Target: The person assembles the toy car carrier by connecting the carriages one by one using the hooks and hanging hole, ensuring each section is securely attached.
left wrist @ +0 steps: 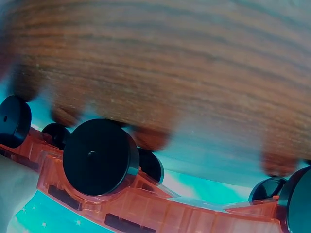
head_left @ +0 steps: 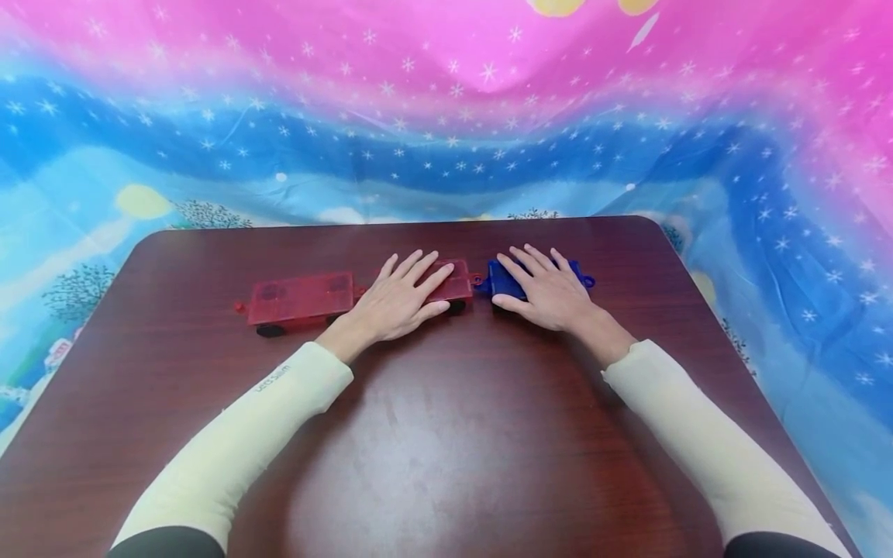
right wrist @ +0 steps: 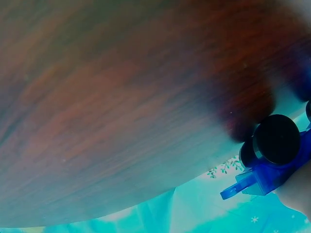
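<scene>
Three flat toy cars with black wheels stand in a row on the table in the head view. My left hand [head_left: 403, 301] lies with its fingers spread over the middle car, a see-through red one [head_left: 458, 288], hiding much of it. Left of that hand stands another red car [head_left: 302, 298]. My right hand [head_left: 547, 293] rests, fingers spread, on a blue car [head_left: 504, 286] at the right. Between the middle red car and the blue car, their couplings [head_left: 479, 281] meet; whether they are hooked cannot be told. Black wheels [left wrist: 99, 158] show in the left wrist view.
The cars stand toward the far side of a dark brown wooden table [head_left: 432, 434]. Behind and beside it hangs a pink and blue patterned cloth [head_left: 391, 155]. A blue coupling loop [right wrist: 238, 187] sticks out from the blue car's right end.
</scene>
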Available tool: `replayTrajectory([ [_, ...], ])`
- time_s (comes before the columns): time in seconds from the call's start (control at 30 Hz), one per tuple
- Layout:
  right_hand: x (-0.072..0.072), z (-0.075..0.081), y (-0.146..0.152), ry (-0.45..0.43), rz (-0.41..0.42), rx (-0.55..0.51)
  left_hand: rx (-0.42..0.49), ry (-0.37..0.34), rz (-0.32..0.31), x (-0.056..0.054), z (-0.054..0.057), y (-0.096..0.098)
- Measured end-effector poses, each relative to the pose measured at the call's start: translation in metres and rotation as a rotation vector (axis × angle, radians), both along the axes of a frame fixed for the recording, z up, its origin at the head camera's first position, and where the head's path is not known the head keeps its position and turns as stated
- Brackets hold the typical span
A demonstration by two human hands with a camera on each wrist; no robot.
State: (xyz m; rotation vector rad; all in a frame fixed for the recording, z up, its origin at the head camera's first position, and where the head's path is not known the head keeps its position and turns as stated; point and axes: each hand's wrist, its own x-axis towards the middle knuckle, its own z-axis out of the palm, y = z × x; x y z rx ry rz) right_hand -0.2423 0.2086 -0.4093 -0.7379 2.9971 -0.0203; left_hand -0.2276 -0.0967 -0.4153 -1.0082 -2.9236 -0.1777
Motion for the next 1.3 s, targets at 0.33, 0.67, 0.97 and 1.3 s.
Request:
replayTrajectory([
  [0.33,-0.0004,0.0001,-0.0025,-0.003,0.005,-0.002,-0.021,0.012,-0.002,-0.0004,0.0000,-0.0005],
  [0.67,0.0003,-0.0006,-0.0020,-0.003,0.008,-0.001,-0.039,-0.014,0.005,0.0003,0.0018,-0.0020],
  [0.97,0.0013,0.0004,-0.0042,-0.004,0.008,-0.012,-0.090,-0.027,0.021,0.0020,0.0038,0.0000],
  [1.3,0.0017,0.0024,-0.0030,-0.004,0.008,-0.012,-0.106,-0.023,0.018,0.0005,0.0045,0.0023],
])
